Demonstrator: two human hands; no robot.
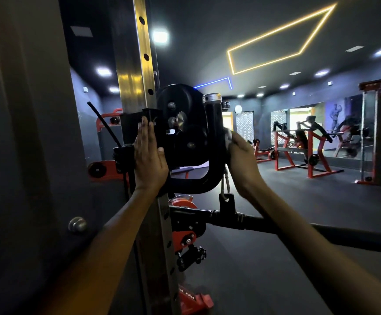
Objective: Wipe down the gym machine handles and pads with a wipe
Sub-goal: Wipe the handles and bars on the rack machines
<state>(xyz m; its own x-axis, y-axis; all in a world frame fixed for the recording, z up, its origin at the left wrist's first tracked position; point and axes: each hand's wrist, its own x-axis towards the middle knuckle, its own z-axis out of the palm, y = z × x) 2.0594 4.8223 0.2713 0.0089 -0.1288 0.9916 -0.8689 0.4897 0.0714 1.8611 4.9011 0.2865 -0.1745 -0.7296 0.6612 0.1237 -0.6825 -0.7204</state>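
Room looking dim overall. Square ceiling lights (160,36) blowing out to white. Yellow LED outline (280,39) and blue strip (214,82) glowing on dark ceiling. Steel upright (137,64) catching yellowish glare. Daylight flaring through far windows (299,117). Left wall panel (21,133) sitting in deep shadow. Right hand (241,153) blurring slightly. Wide-angle lens bending straight lines near edges.

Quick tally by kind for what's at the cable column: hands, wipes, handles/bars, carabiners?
hands: 2, the left hand and the right hand
wipe: 1
curved black handle: 1
straight black bar: 1
carabiner: 1
Total: 6
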